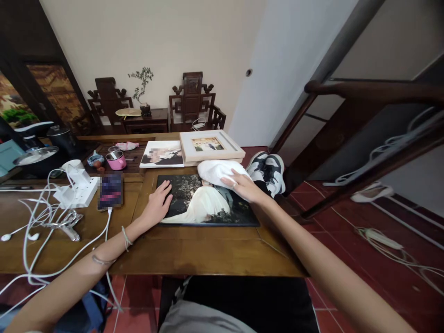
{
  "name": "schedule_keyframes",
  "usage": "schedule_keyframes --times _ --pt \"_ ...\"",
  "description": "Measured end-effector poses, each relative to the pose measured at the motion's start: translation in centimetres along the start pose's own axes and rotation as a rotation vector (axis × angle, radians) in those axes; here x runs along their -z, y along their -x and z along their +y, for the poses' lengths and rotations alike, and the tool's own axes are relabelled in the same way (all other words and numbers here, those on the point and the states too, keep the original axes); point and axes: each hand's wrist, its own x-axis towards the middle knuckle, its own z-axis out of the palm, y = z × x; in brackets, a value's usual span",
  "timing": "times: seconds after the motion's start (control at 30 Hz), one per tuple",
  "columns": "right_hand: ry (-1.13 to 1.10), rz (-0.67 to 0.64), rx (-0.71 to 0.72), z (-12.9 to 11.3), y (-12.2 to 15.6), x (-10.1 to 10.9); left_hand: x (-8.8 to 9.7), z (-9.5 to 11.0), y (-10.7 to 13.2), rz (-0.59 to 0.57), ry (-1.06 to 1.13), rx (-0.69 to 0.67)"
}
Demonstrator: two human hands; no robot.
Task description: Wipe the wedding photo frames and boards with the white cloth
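Note:
A large dark photo print (208, 206) lies flat on the wooden table (180, 252) in front of me. My left hand (157, 203) rests on its left edge, fingers stretched out flat. My right hand (241, 185) presses a white cloth (218, 171) down on the print's upper right part, fingers laid over the cloth. Behind the print lie a smaller photo print (162, 154) and a pale framed photo (210, 145).
A phone (110, 191) on a charging cable lies left of the print, beside a white power strip (78, 189), earphones and tangled white cables (38, 231). A pink pot (117, 160) stands further back. Black-and-white sneakers (268, 171) sit off the table's right edge; a stair rail rises at right.

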Motion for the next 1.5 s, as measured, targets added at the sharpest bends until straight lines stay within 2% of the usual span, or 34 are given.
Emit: schedule_keyframes --times 0.07,0.27,0.37,0.47,0.57,0.67,0.77,0.83,0.9,1.1,1.2,1.27,1.33,1.5 --pt "0.057 -0.046 0.022 -0.7 2.7 -0.2 0.0 0.1 0.0 0.001 0.0 0.011" --pt "0.196 -0.219 0.197 -3.6 13.3 0.5 -0.1 0.4 0.1 -0.011 -0.008 0.026" --pt "0.184 -0.252 0.289 -3.4 15.7 1.2 -0.1 0.4 0.2 -0.018 -0.019 0.019" --pt "0.193 -0.206 0.36 -2.9 14.4 1.8 -0.1 0.2 0.2 -0.026 -0.031 0.003" --pt "0.321 -0.215 0.348 -2.9 9.9 1.6 -0.2 0.0 0.2 -0.023 -0.035 -0.007" --pt "0.448 -0.244 0.325 -3.1 4.7 0.5 0.0 0.1 0.2 -0.031 -0.038 -0.007" --pt "0.492 -0.194 0.304 -2.9 1.5 -0.8 0.2 0.4 0.2 -0.052 -0.043 0.008" --pt "0.483 -0.169 0.305 -2.9 1.3 -1.4 0.4 0.7 0.3 -0.054 -0.045 0.022" --pt "0.445 -0.178 0.338 -3.3 2.7 -1.6 0.5 0.9 0.3 -0.052 -0.045 0.034" --pt "0.344 -0.215 0.498 -6.1 12.0 -0.7 0.4 1.2 0.4 -0.048 -0.062 0.043" --pt "0.302 -0.23 0.542 -6.3 14.7 -0.3 0.4 1.2 0.5 -0.042 -0.072 0.036" --pt "0.265 -0.217 0.555 -5.5 14.5 -0.2 0.3 1.2 0.5 -0.031 -0.077 0.028" --pt "0.228 -0.178 0.535 -4.1 12.8 -0.1 0.4 1.1 0.5 -0.026 -0.077 0.02" --pt "0.236 -0.082 0.403 -1.0 4.6 -0.5 0.3 0.8 0.4 -0.026 -0.07 -0.003"
